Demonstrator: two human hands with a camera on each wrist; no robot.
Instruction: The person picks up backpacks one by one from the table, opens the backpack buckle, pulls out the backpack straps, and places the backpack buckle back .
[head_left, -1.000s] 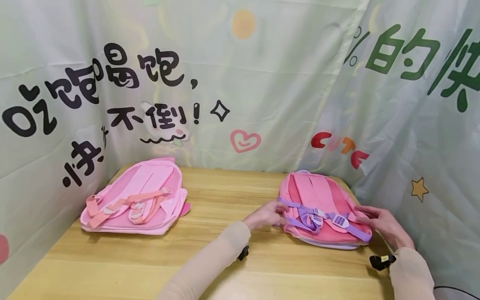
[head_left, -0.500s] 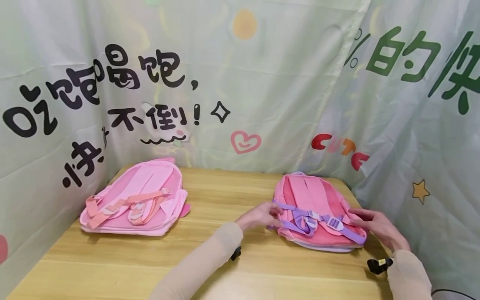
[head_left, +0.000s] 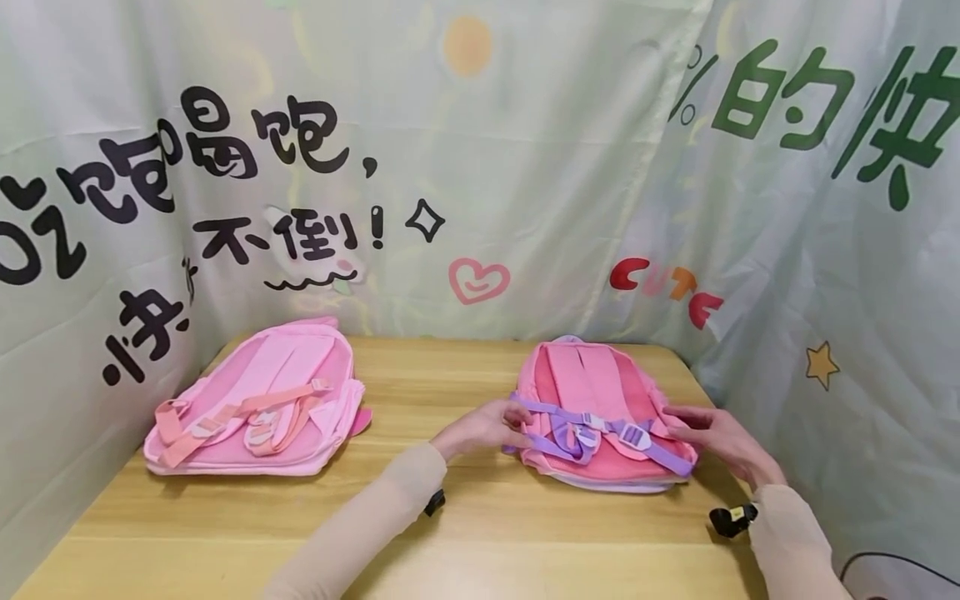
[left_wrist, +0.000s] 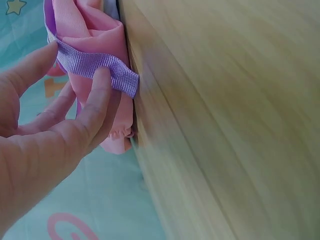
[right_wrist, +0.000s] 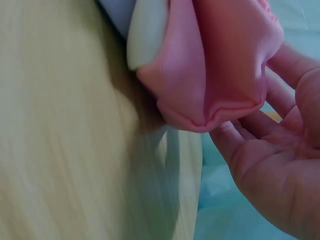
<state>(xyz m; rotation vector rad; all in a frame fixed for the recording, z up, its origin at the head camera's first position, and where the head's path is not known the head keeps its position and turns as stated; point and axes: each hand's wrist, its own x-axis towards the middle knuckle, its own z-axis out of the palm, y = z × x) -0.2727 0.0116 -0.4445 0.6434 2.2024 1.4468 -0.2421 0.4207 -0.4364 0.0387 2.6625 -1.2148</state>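
A pink backpack point(head_left: 583, 371) lies back panel up on the right half of the table, its purple straps point(head_left: 660, 454) folded across it. On its left side my left hand point(head_left: 483, 427) grips the edge; in the left wrist view the fingertips press the purple webbing point(left_wrist: 80, 62) against the pink fabric. My right hand point(head_left: 731, 440) holds the opposite side. Up close in the right wrist view, my fingers point(right_wrist: 227, 137) reach around the backpack's pink side pocket point(right_wrist: 185, 85), and their tips are partly hidden behind it.
A second, lighter pink backpack point(head_left: 281, 354) with orange straps lies on the left of the wooden table point(head_left: 420, 375). Printed curtains point(head_left: 562, 167) hang behind and along both sides. A dark cable point(head_left: 900, 562) shows at the lower right.
The right-hand backpack has slid left across the table with both hands on it. The head view has also shifted slightly. The left-hand backpack has stayed on its spot.
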